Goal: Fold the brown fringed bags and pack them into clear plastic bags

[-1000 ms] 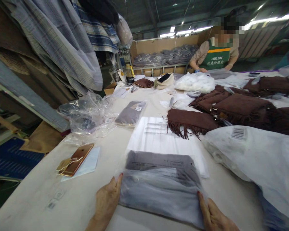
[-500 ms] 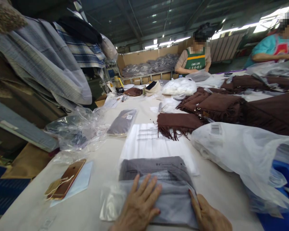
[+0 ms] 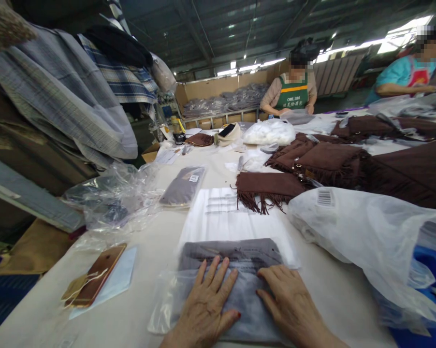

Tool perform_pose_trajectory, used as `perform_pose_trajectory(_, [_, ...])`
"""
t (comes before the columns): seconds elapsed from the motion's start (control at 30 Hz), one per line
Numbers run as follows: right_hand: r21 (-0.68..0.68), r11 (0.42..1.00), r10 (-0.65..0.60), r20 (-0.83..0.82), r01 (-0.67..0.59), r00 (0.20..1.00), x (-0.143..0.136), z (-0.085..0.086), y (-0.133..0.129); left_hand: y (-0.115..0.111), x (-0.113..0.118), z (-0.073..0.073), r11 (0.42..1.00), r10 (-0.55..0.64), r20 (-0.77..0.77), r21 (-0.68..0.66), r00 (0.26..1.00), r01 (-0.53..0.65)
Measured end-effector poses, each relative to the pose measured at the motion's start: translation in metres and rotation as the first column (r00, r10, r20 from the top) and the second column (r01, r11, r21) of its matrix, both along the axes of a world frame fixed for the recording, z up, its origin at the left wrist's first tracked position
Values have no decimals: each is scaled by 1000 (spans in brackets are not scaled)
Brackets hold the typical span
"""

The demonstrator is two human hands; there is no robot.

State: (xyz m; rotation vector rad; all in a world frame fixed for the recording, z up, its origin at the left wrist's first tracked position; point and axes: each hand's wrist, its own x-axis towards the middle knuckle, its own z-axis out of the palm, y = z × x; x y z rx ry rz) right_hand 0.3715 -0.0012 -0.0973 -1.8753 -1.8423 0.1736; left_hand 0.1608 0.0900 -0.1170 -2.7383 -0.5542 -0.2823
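A folded grey garment in a clear plastic bag [image 3: 236, 256] lies on the white table [image 3: 138, 309] right in front of me. My left hand [image 3: 207, 309] rests flat on it, fingers spread. Beside it, my right hand [image 3: 288, 302] presses flat on the bag's right half. Neither hand grips anything. Under the bag's far end lies a stack of flat clear bags [image 3: 232, 220].
A gold phone [image 3: 94, 280] lies at the left on a pale sheet. Crumpled plastic [image 3: 112, 198] and another bagged grey garment [image 3: 183, 186] lie beyond. Brown fringed garments [image 3: 312, 164] and a big white bag [image 3: 366, 232] fill the right. Two people work at the far end.
Both hands have moved from the bag's near edges onto its top and now press it flat. The view has tilted up a little.
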Motion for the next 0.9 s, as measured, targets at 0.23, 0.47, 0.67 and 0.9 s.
perform_pose_trajectory(0.23, [-371,929,-35,-62,10,997,11,15,13,0,0,-2,999,0,35,-42,999,1])
perform_pose_trajectory(0.47, [-319,948,-29,-134,-15,990,7,16,8,2,0,-5,999,-47,60,12,997,47])
perform_pose_trajectory(0.67, [-245,970,-51,-165,9,985,10,2,17,3,-2,-6,997,-73,72,29,995,71])
perform_pose_trajectory(0.9, [-178,983,-81,-147,54,986,19,-7,1,5,-1,-4,995,-88,72,54,993,84])
